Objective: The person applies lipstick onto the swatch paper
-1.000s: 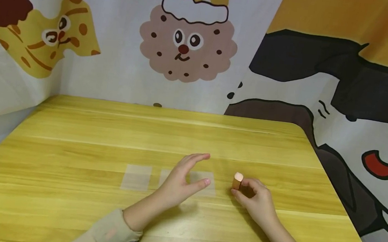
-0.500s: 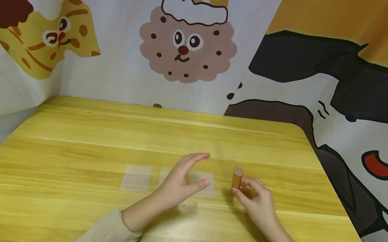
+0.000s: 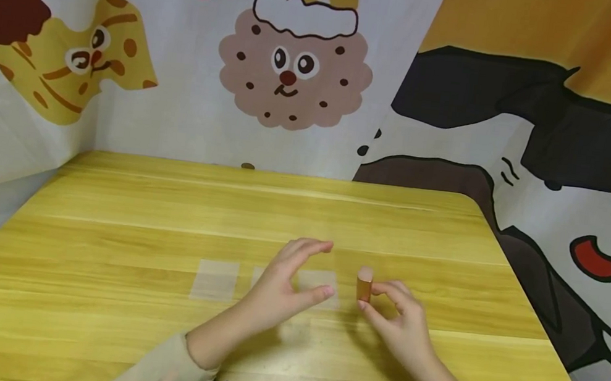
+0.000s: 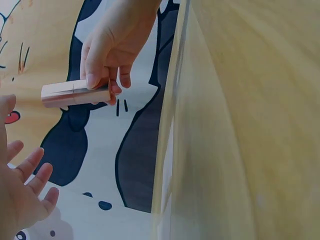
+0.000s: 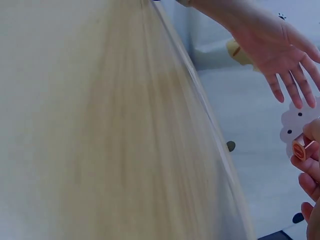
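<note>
A rose-gold lipstick tube (image 3: 364, 287) stands roughly upright above the table, pinched near its lower end between the thumb and fingers of my right hand (image 3: 405, 325). In the left wrist view the shiny lipstick tube (image 4: 62, 95) shows a seam around its middle. Its end face shows on the lipstick tube (image 5: 299, 150) in the right wrist view. My left hand (image 3: 275, 290) is held to the left of it, thumb and fingers spread apart, with nothing between them. A gap separates the left fingertips from the tube.
Pale translucent squares lie in a row on the wooden table (image 3: 129, 321): a left square (image 3: 214, 280), a middle one partly hidden behind my left hand, and a right square (image 3: 324, 279). A printed cartoon curtain (image 3: 167, 120) hangs behind the table's far edge.
My right hand has first lifted the lipstick tube slightly, then brought it a little left, toward my left hand. The left hand has hardly moved.
</note>
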Demonstrator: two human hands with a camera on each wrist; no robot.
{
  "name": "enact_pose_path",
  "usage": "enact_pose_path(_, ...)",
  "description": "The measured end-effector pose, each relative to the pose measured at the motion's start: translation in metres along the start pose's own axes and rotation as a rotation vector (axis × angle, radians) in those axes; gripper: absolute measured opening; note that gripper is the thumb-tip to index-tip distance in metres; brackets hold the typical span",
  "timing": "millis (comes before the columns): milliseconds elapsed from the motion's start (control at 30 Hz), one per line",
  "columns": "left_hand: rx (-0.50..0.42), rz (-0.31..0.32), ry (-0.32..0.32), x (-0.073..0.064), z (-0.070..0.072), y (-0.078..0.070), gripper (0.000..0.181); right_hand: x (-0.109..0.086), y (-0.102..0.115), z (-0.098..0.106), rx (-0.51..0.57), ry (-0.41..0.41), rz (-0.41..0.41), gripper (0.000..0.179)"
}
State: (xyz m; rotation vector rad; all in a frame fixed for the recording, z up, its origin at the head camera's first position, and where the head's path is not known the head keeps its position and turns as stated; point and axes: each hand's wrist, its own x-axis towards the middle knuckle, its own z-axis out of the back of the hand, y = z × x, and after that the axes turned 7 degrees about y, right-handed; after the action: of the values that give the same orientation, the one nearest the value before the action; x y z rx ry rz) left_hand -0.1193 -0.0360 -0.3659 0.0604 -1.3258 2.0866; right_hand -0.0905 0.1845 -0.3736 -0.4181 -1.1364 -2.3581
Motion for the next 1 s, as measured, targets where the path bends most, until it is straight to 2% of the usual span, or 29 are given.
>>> enact_pose_path(167,0.009,-0.054,0.005,0.0,-0.003,-0.003,0.06,-0.001,-0.006,-0.004,0.021,-0.006,0.065,0.032)
enact_pose_path(433,0.043,-0.095,0.028,-0.001,-0.008,-0.007,0.058,-0.006,-0.026,-0.014,0.043,0.018,0.138,0.036)
enact_pose_path(667,0.071,-0.141,0.039,-0.002,-0.011,-0.007,0.056,-0.008,-0.026,-0.015,0.048,0.029,0.211,0.04)
enact_pose_path(733,0.074,-0.142,0.044,-0.002,-0.012,-0.007,0.054,-0.006,-0.017,-0.014,0.036,0.028,0.226,0.04)
enact_pose_path(900,0.074,-0.143,0.052,-0.003,-0.012,-0.006,0.05,-0.007,-0.018,-0.015,0.011,0.033,0.238,0.037)
enact_pose_path(1000,0.077,-0.147,0.051,-0.003,-0.012,-0.005,0.049,-0.009,-0.025,-0.017,0.006,0.044,0.235,0.035)
